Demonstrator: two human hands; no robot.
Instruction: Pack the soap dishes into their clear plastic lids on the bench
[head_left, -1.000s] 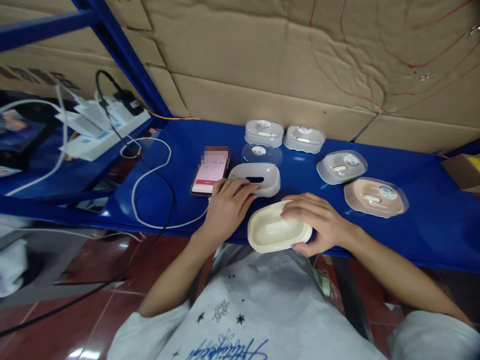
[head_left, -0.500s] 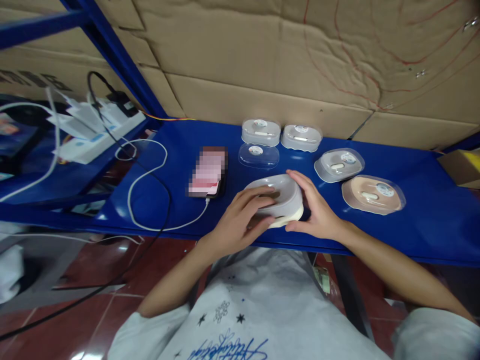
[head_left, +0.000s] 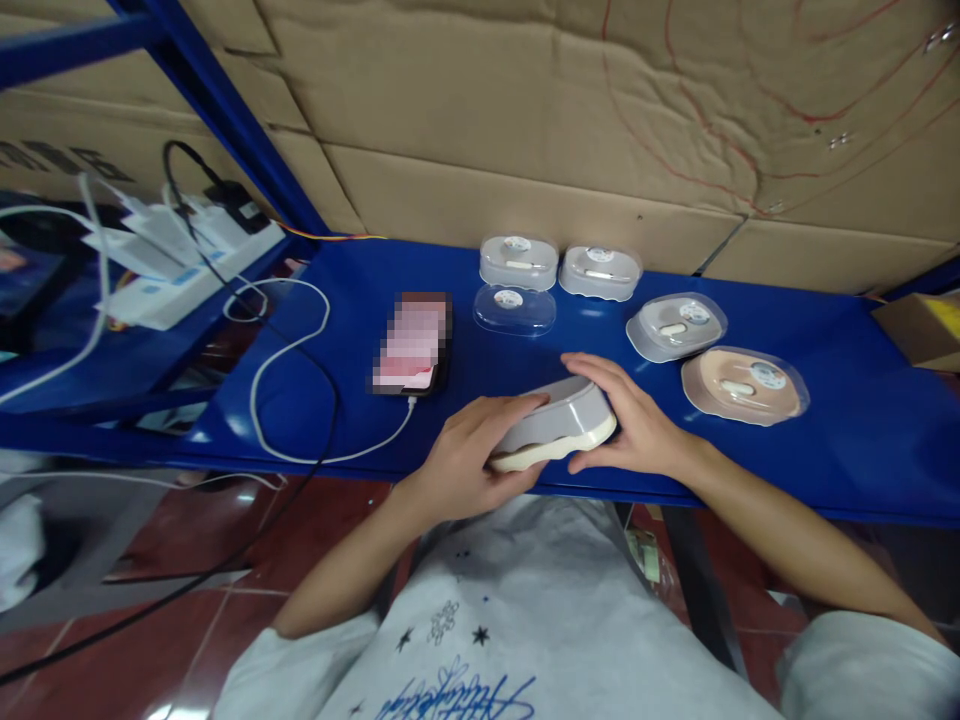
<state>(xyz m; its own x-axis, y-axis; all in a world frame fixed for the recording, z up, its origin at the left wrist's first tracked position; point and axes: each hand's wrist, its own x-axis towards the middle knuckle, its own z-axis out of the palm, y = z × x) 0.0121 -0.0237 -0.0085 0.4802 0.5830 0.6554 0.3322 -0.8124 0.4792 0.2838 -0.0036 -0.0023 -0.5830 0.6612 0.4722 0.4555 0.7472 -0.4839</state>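
A small oval plastic box [head_left: 559, 415], grey above with a wavy cream edge below, is tilted on its side between my hands near the table's front edge. My left hand [head_left: 476, 450] is closed on its left end, fingers over the grey part and thumb along the cream edge. Around the right end curves my right hand [head_left: 637, 415], its fingers behind and thumb in front. The box's inside is turned out of sight. A loose clear lid [head_left: 514, 310] with a round sticker lies beyond it.
Similar lidded boxes stand behind and right: a grey one [head_left: 517, 265], another grey one [head_left: 600, 275], a third grey one [head_left: 675, 328] and a peach one [head_left: 735, 385]. A charging phone [head_left: 409, 345] lies left, its white cable [head_left: 259, 390] looping near a power strip [head_left: 199, 280].
Both hands have tipped the box, so its opening has turned away and its grey side and cream edge now face me. My left fingers have moved from inside it to its outer side.
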